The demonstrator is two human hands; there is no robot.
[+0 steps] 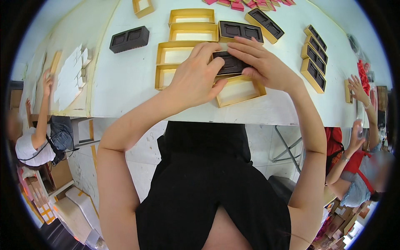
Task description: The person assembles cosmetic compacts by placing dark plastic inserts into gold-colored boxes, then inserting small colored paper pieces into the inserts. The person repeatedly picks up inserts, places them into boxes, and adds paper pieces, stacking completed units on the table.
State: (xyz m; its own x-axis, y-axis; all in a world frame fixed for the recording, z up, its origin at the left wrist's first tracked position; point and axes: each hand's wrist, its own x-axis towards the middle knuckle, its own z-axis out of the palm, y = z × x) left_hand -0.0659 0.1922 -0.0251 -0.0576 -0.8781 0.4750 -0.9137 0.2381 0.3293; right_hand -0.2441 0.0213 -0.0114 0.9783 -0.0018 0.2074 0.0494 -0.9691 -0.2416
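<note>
Between my hands a black two-well insert [230,63] sits in a gold box, much of whose wall my hands hide. My left hand [196,75] holds its left end, fingers bent over the black surface and thumb toward me. Across the right end lies my right hand [266,64], fingers reaching to the far edge and thumb at the near edge. Just nearer to me, an empty gold box [241,92] stands beside my left thumb. Behind the held box is another gold box with a black insert [240,31] in it.
Several empty gold boxes [177,52] form a column left of centre. A loose black insert [129,39] lies farther left. Filled boxes [313,74] line the right side, near pink and gold pieces [237,6] at the back. Other people work at both sides.
</note>
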